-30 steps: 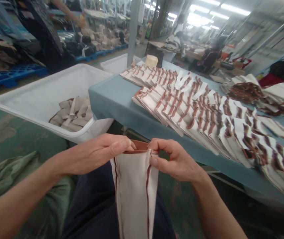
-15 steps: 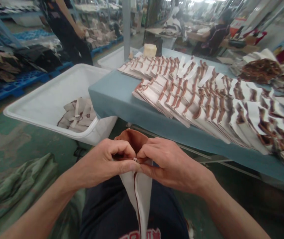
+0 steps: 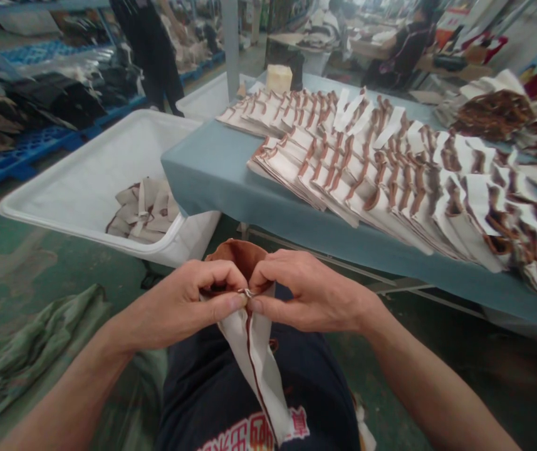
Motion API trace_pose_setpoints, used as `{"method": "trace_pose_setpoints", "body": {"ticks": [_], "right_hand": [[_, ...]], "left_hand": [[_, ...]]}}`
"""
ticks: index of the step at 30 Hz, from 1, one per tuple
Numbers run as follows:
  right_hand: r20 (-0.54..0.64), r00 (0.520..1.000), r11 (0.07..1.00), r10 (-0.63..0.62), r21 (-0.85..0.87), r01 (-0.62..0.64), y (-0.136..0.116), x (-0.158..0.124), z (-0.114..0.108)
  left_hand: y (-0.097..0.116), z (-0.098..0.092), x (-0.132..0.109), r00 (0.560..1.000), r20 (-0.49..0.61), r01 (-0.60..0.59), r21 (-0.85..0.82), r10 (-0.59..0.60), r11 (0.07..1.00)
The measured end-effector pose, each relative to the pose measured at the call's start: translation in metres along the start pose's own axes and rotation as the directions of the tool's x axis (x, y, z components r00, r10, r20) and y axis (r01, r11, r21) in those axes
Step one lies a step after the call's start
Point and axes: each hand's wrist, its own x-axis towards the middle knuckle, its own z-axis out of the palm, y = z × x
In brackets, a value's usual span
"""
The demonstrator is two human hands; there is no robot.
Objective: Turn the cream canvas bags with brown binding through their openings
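Blue-covered table [image 3: 197, 156], overlapping rows of brown-edged white pieces [image 3: 343, 169]; pale yellow block [image 3: 279, 79]

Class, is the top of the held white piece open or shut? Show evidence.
Open: the white piece gapes beyond the left hand and right hand, showing its brown inside.

Green cloth [image 3: 28, 360] lies rumpled on the floor [image 3: 68, 266]; a blue pallet [image 3: 2, 166] bears dark bundles [image 3: 59, 99].

One held piece [image 3: 259, 360]; two bins [image 3: 75, 181]; one block [image 3: 279, 79]
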Motion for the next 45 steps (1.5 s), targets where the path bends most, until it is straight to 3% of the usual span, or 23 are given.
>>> {"method": "trace_pose_setpoints", "body": {"ticks": [5, 9, 14, 21, 24, 26, 30, 33, 37, 41, 45], "right_hand": [[-0.005, 0.999, 0.986, -0.039, 0.165, 0.039, 0.002, 0.001, 0.000], [0.034, 0.999, 0.930, 0.009, 0.367, -0.021, 0.005, 0.004, -0.001], [0.004, 0.999, 0.918, 0.033, 0.395, -0.032, 0.006, 0.001, 0.004], [-0.113, 0.992, 0.962, 0.047, 0.272, -0.015, 0.000, 0.006, 0.008], [-0.137, 0.989, 0.981, 0.061, 0.193, -0.034, -0.006, 0.012, 0.004], [-0.149, 0.985, 0.983, 0.082, 0.173, -0.056, -0.007, 0.015, 0.000], [-0.132, 0.983, 0.957, 0.127, 0.277, -0.086, -0.004, 0.015, -0.009], [-0.097, 0.985, 0.955, 0.141, 0.277, -0.109, -0.001, 0.010, -0.011], [-0.103, 0.980, 0.978, 0.168, 0.139, -0.153, -0.002, 0.008, -0.005], [-0.124, 0.968, 0.975, 0.219, -0.001, -0.221, -0.012, 0.012, 0.002], [-0.121, 0.964, 0.955, 0.236, -0.157, -0.253, -0.023, 0.017, 0.008]], "left_hand": [[0.005, -0.007, -0.007, 0.998, 0.034, -0.059, 0.058, 0.057, 0.997], [0.002, -0.009, -0.010, 0.997, 0.039, -0.067, 0.022, 0.066, 0.998], [0.000, -0.006, -0.009, 0.999, 0.043, -0.028, 0.001, 0.028, 1.000], [0.010, -0.005, -0.003, 0.999, -0.015, 0.052, 0.177, -0.050, 0.983], [0.019, -0.013, 0.004, 0.998, 0.042, 0.041, 0.292, -0.056, 0.956], [0.026, -0.016, 0.007, 0.999, 0.042, -0.013, 0.354, -0.002, 0.935], [0.028, -0.006, 0.006, 0.977, -0.096, -0.126, 0.463, 0.192, 0.877], [0.018, 0.004, 0.001, 0.964, -0.178, -0.119, 0.373, 0.197, 0.920], [0.009, 0.007, 0.000, 0.980, -0.180, -0.043, 0.223, 0.085, 0.974], [0.016, 0.008, 0.002, 0.984, -0.179, 0.012, 0.163, 0.018, 0.987], [0.021, 0.018, 0.003, 0.965, -0.261, 0.041, 0.102, -0.013, 0.994]]}}
